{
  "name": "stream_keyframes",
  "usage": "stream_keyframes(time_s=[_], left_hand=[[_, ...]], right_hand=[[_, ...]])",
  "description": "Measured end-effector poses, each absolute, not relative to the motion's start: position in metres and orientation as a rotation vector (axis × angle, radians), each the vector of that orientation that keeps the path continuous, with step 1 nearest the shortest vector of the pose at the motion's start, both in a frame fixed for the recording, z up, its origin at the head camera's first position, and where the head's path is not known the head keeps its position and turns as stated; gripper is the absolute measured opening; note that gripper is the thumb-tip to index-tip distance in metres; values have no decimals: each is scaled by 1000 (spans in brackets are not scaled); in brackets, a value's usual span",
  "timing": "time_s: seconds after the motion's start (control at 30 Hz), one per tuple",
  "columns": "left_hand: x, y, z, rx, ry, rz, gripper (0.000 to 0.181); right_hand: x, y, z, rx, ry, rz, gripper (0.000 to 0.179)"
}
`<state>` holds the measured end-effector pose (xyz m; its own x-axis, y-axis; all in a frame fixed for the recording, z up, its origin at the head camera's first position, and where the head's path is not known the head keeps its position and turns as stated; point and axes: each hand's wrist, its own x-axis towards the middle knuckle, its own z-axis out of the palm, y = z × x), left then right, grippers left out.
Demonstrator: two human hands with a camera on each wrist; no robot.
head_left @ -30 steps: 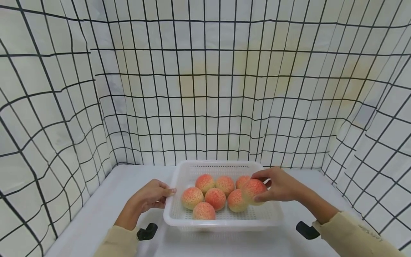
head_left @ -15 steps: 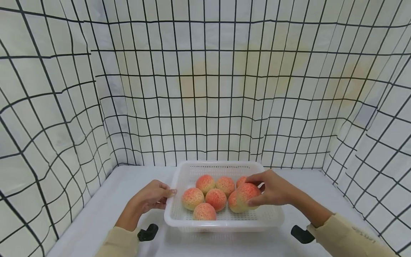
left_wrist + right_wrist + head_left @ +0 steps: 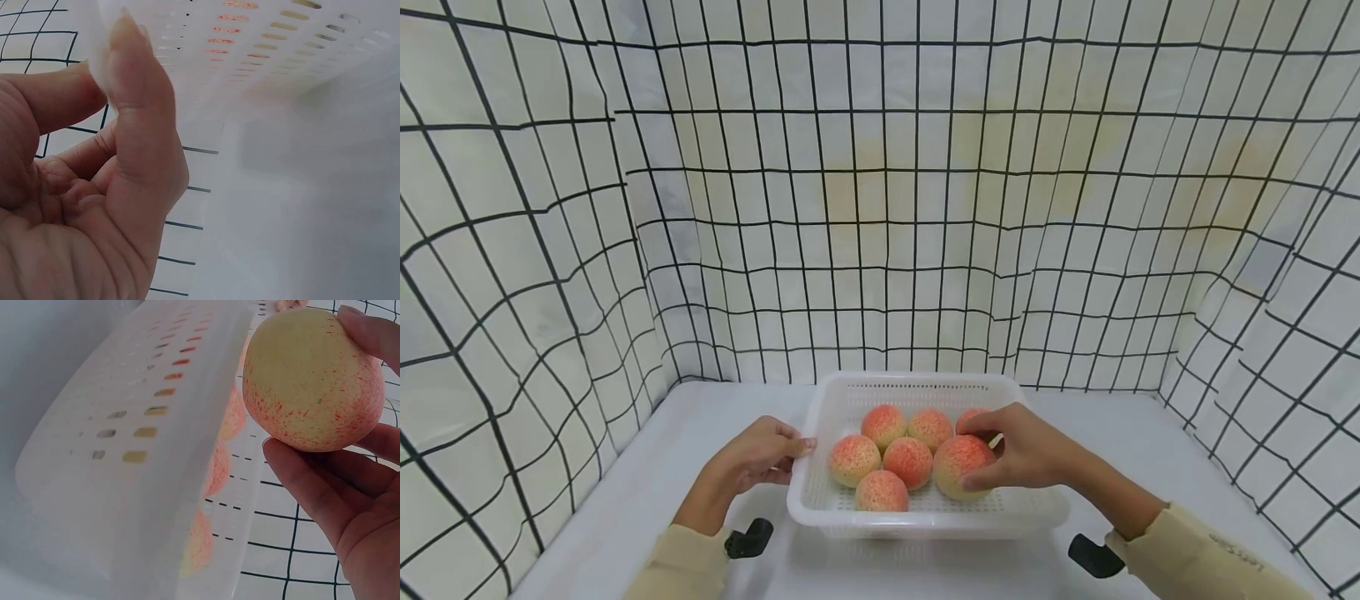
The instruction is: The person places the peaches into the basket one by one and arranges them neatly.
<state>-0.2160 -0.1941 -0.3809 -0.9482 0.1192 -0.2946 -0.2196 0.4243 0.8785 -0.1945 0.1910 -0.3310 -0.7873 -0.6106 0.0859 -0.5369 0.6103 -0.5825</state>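
A white plastic basket (image 3: 917, 523) with slotted walls holds several red-and-yellow peaches, among them one (image 3: 882, 492) at the front and one (image 3: 854, 460) at the left. My right hand (image 3: 1030, 450) grips a peach (image 3: 962, 467) between thumb and fingers over the basket's right half. In the head view it covers a peach behind it. The right wrist view shows the held peach (image 3: 312, 381) above the rim, fingers of the hand (image 3: 356, 506) around its side. At the left rim, my left hand (image 3: 756, 458) pinches the basket edge; its thumb (image 3: 140, 81) lies against the wall.
The basket stands on a white table (image 3: 715, 408). Black grid netting (image 3: 880, 208) over white sheeting encloses the back and both sides. Black wrist mounts (image 3: 749, 538) sit below the cuffs of both beige sleeves.
My right hand has carried the held peach left and slightly down, so it now covers the peach behind it. My left hand keeps its grip on the rim.
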Motion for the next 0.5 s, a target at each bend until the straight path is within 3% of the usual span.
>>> stream_keyframes(time_s=[0.5], left_hand=[[-217,-195,-382,-87,2365,1530,32]], right_hand=[[-194,177,-338,-963,2711,-912,47]])
